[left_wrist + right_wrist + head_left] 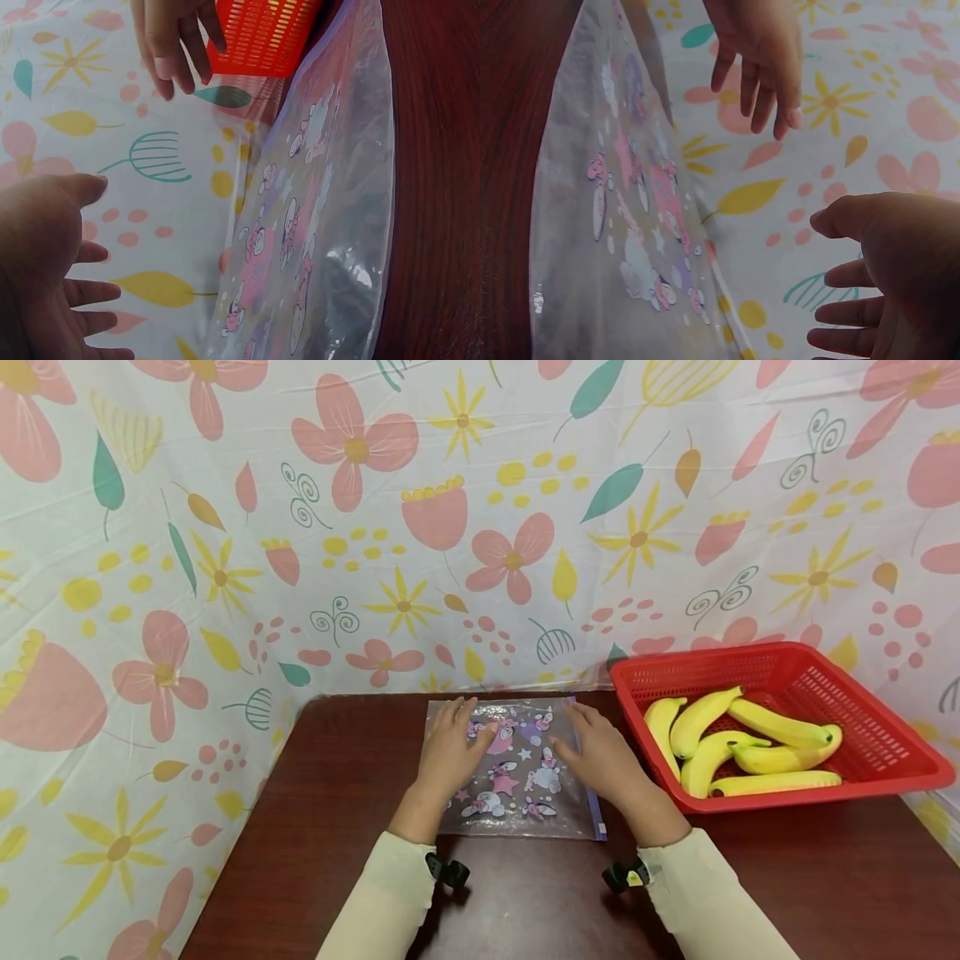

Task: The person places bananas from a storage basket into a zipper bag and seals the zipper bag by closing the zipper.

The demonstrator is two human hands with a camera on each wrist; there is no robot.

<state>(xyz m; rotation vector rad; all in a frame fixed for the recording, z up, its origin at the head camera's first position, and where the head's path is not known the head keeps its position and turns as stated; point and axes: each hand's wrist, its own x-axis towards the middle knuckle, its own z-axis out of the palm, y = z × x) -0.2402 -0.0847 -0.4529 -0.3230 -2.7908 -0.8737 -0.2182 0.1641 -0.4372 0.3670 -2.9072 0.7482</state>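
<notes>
A clear zip bag [517, 772] printed with pink and purple cartoon figures and stars lies flat on the dark wooden table, its purple slider edge on the right. My left hand [450, 750] hovers over the bag's left part, fingers loosely extended. Over the purple edge, my right hand [611, 762] is held the same way. Both wrist views show a gap between the hands and the bag [292, 247], with palms turned toward each other and nothing in either of them.
A red plastic basket [888, 735] stands on the right of the table [337, 793], close to the right hand. Several yellow bananas [787, 760] lie inside it. Behind the table hangs a flower-patterned cloth [510, 610], which also covers the left side.
</notes>
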